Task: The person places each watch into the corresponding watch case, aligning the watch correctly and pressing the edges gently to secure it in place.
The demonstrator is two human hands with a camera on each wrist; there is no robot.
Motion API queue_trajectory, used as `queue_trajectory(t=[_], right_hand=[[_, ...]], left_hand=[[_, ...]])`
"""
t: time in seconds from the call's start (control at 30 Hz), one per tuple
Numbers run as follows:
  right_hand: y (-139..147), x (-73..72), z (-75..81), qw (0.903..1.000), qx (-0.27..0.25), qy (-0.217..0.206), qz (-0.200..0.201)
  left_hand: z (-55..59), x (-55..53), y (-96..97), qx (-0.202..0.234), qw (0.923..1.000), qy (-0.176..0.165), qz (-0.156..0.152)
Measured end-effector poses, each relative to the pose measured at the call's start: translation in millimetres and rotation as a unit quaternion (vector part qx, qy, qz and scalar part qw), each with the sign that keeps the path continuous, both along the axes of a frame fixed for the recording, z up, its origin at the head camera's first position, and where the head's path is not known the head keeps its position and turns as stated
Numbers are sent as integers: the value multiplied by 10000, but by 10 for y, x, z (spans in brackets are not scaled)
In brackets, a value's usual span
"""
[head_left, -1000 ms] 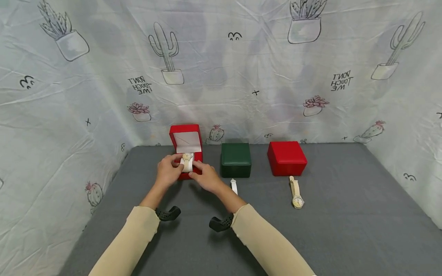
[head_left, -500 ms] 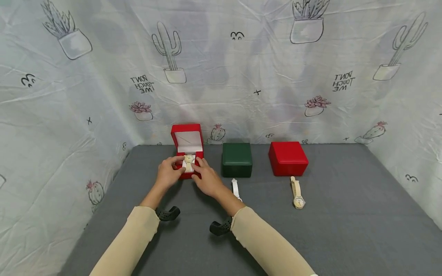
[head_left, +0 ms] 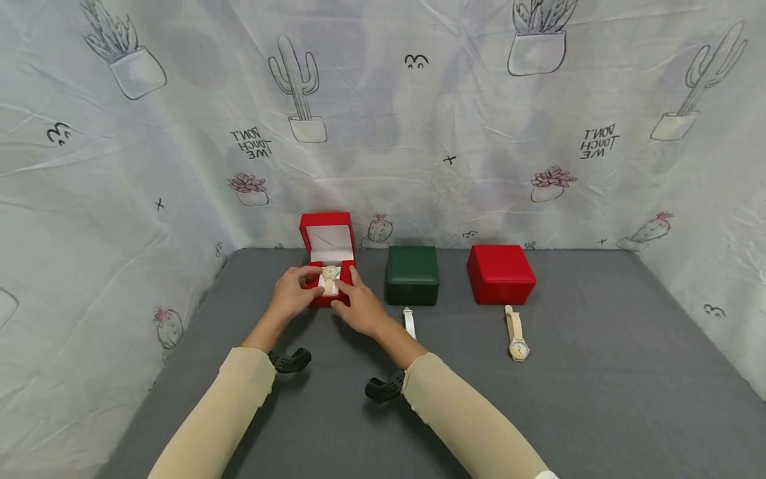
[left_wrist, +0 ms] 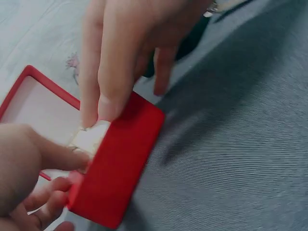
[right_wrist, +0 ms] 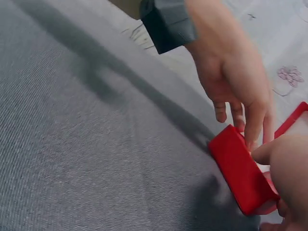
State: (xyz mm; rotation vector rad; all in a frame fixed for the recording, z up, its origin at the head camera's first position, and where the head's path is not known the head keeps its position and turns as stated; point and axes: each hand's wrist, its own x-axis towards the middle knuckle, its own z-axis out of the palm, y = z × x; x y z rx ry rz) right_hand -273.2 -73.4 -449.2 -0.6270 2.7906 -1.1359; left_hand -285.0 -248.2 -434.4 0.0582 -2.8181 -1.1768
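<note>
A cream-strapped wristwatch is wrapped round a white cushion inside a red watch box, its lid standing open behind. At the cushion's left side, my left hand holds it between thumb and index finger; its other fingers lie by the box's left wall in the left wrist view. My right hand reaches in from the right, its fingers mostly straight, pressing down on the cushion and touching the box's right wall. The fingers partly cover the watch in both wrist views.
A closed green box and a closed red box stand to the right. In front of them lie a white-strapped watch, partly hidden by my right arm, and a cream watch. A patterned cloth hangs behind the grey table.
The watch and cushion have settled slightly lower into the red box. My right fingers have shifted from the cushion's side onto its top and the box's right wall.
</note>
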Motion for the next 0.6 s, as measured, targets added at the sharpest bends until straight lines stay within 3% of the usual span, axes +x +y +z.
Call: queue_trajectory(t=[0.1, 0.17, 0.27, 0.33, 0.43, 0.6], right_hand=[[42, -34, -5, 9941, -946, -455, -275], [69, -51, -21, 9827, -1605, -798, -459], [97, -68, -30, 9620, -2359, -1237, -609], [105, -74, -45, 9530, -2617, -1405, -589], [102, -74, -69, 9489, -2701, -1533, -564], [92, -79, -97, 9456, -2784, -1602, -517]], left_hand=[[89, -52, 2, 369, 9986, -152, 333], [149, -114, 13, 809, 9941, -168, 706], [266, -225, 31, 1623, 9805, -263, 1080], [335, -301, 36, 2100, 9699, -549, 1104], [425, -401, 46, 2708, 9518, -1118, 904], [514, -541, 82, 2948, 9367, -1707, 809]])
